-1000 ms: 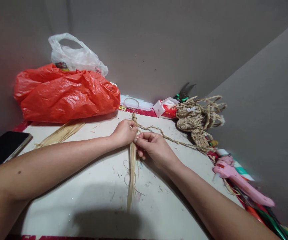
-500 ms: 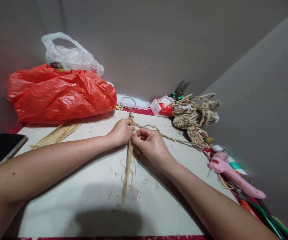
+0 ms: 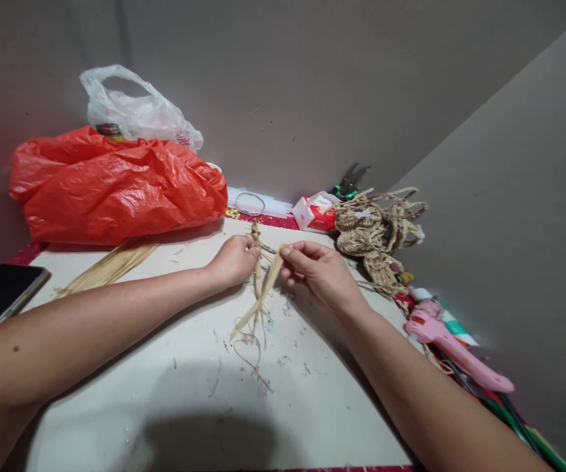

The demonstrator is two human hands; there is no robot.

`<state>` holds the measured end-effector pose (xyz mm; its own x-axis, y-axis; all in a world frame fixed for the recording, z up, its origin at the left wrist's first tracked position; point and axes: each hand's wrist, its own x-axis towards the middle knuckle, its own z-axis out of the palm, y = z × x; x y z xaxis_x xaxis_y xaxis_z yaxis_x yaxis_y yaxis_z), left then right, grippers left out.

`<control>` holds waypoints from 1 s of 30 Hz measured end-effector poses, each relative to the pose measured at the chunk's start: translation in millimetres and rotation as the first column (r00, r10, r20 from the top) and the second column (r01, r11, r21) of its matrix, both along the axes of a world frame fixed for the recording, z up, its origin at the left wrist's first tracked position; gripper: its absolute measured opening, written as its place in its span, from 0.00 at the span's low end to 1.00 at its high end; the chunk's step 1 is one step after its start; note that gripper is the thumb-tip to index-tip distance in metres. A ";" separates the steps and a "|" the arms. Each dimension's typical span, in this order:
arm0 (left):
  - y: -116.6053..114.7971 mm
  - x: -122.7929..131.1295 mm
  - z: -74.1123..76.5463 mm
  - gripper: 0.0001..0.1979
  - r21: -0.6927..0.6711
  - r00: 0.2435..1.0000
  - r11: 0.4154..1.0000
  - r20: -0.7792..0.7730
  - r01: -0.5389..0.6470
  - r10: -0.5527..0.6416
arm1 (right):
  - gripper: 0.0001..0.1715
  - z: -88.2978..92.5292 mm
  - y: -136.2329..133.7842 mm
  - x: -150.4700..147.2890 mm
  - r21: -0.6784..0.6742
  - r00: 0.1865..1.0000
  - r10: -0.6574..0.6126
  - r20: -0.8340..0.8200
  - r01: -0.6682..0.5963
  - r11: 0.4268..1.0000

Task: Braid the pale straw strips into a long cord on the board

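My left hand is closed on a small braided piece of dried plant fibre, whose knotted top sticks out above the fingers. Pinched between thumb and fingers of my right hand is a flat, pale straw strip, slanting down and left across the strands that hang below my left hand. A thin braided cord runs from the piece behind my right hand toward a coil of braided straw rope. A bundle of loose dried strips lies beyond my left forearm.
A red plastic bag and a phone are at the left. Along the right edge lie a pink glue gun and a tube. Pliers and a tissue pack stand at the back. Fibre scraps dot the white board.
My right hand has moved right, away from my left, drawing a strip out to the side. The strip now slants across the hanging strands. My left hand stays nearly in place.
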<state>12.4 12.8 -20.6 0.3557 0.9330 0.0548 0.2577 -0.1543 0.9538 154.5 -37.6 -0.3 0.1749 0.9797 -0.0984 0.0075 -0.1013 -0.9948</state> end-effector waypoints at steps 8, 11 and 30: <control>2.7 0.2 -8.7 0.12 -0.032 0.996 0.999 0.089 -0.024 0.026 | 0.18 -2.4 -10.9 -15.3 -0.163 0.963 0.268 0.018 -0.262 0.951; 3.2 0.7 -8.9 0.12 0.022 0.997 0.999 0.060 -0.050 0.049 | 0.19 -3.2 -14.7 -22.9 -0.139 0.966 0.244 0.088 -0.230 0.963; 1.1 4.1 -8.7 0.11 0.061 0.998 0.996 0.005 -0.059 0.059 | 0.15 -0.7 -18.0 -38.3 0.000 0.942 0.195 0.274 -0.202 0.979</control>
<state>16.5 13.9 -29.3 0.3001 0.9471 0.1137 0.2653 -0.1973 0.9438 116.2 -55.6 -1.0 -0.0072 0.9989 -0.0470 0.2943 -0.0428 -0.9548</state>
